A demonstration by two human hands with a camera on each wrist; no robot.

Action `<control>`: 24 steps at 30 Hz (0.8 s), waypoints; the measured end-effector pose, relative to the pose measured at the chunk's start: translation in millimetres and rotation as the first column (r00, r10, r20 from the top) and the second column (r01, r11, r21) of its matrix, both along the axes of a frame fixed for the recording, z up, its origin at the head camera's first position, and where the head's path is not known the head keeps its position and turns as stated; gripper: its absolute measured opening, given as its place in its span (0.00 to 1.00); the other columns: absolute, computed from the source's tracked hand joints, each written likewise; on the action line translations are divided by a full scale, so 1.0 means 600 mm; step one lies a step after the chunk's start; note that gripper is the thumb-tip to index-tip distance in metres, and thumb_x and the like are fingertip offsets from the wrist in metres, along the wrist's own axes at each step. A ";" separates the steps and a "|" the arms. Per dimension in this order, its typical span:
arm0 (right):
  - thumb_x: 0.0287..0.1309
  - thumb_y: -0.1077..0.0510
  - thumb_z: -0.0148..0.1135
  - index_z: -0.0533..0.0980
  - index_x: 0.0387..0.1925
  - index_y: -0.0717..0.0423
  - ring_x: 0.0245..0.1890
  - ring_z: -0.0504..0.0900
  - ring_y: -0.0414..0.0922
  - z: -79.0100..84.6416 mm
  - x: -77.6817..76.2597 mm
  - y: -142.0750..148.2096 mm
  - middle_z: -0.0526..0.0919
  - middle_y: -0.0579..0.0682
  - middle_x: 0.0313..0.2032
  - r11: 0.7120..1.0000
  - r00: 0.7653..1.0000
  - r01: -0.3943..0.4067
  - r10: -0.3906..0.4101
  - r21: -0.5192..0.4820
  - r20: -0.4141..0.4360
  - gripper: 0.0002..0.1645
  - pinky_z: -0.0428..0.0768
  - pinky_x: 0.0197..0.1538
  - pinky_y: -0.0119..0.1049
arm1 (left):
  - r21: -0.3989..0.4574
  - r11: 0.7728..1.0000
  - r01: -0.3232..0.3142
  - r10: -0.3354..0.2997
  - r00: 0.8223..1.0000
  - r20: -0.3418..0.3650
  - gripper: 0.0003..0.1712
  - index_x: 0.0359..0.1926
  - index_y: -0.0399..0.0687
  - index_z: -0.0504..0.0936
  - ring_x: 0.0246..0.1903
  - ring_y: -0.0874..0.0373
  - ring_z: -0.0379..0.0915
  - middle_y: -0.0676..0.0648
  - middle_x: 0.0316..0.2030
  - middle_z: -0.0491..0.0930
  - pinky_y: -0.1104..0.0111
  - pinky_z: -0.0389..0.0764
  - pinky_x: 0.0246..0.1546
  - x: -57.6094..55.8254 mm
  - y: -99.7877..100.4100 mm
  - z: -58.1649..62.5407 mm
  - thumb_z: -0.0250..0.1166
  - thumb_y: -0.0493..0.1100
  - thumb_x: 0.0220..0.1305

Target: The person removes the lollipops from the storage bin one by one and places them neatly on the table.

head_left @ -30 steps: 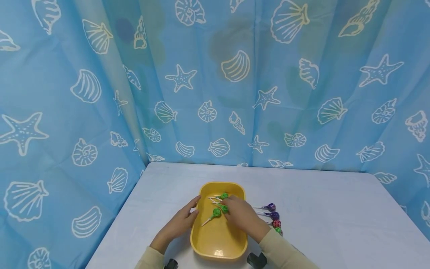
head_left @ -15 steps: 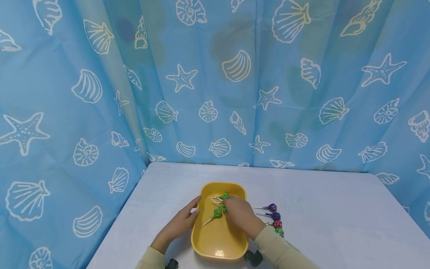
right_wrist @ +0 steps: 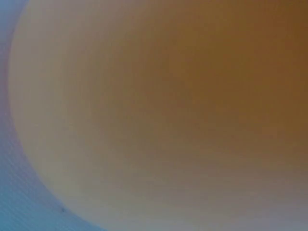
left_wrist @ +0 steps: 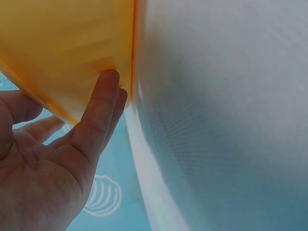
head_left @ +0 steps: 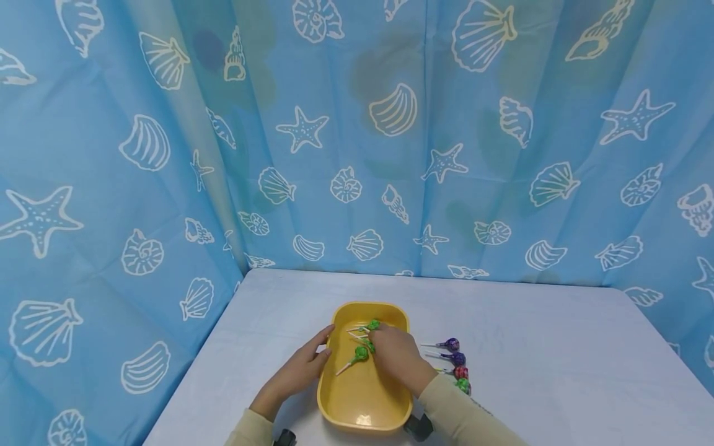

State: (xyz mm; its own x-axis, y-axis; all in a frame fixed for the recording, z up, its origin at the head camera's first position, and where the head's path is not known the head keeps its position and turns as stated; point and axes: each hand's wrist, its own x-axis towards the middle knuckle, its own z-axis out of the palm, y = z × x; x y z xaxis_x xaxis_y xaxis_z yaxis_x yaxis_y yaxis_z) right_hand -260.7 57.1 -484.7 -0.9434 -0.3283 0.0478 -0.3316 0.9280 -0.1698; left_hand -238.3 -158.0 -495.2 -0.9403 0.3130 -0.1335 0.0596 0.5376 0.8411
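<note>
In the head view, a yellow tray stands on the white table with several green lollipops in it. One lollipop lies slanted near the middle, another toward the far end. My right hand reaches over the right rim, its curled fingers at a lollipop whose head they partly cover; its fingertips are hidden. In the right wrist view, the tray's blurred wall fills the picture. My left hand rests with nearly straight fingers along the tray's outer left wall, thumb near the rim.
Right of the tray lie purple lollipops, a red one and a green one, partly behind the right forearm. A blue shell-print curtain hangs at the back and left. Dark wrist devices show near the sleeves.
My right hand stays in the tray and shifts only slightly, with the white sticks near its fingers lying a little differently. The left hand has kept its place at the tray.
</note>
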 end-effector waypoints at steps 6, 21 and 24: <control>0.61 0.63 0.69 0.86 0.42 0.53 0.32 0.82 0.45 -0.004 0.001 0.001 0.83 0.47 0.33 1.000 0.999 -0.016 0.016 0.002 -0.033 0.08 0.87 0.43 0.42 | 0.003 1.000 0.006 -0.006 1.000 -0.004 0.31 0.79 0.48 0.57 0.60 0.38 0.74 0.32 0.71 0.63 0.50 0.83 0.53 0.000 -0.001 -0.002 0.50 0.43 0.80; 0.56 0.57 0.74 0.84 0.41 0.51 0.34 0.81 0.45 -0.007 0.007 0.010 0.82 0.47 0.36 0.996 0.997 -0.043 0.037 -0.082 -0.070 0.11 0.86 0.42 0.44 | 0.008 1.000 0.007 -0.007 1.000 -0.002 0.31 0.79 0.49 0.57 0.59 0.39 0.75 0.32 0.71 0.63 0.51 0.84 0.52 0.002 0.000 0.002 0.50 0.43 0.80; 0.56 0.56 0.73 0.85 0.41 0.51 0.33 0.80 0.44 -0.005 0.009 0.013 0.82 0.47 0.36 0.994 0.995 -0.052 0.044 -0.093 -0.084 0.10 0.86 0.39 0.43 | -0.004 1.000 -0.001 0.001 1.000 -0.001 0.31 0.79 0.49 0.57 0.59 0.39 0.75 0.32 0.70 0.64 0.50 0.83 0.53 0.002 0.001 0.003 0.50 0.43 0.80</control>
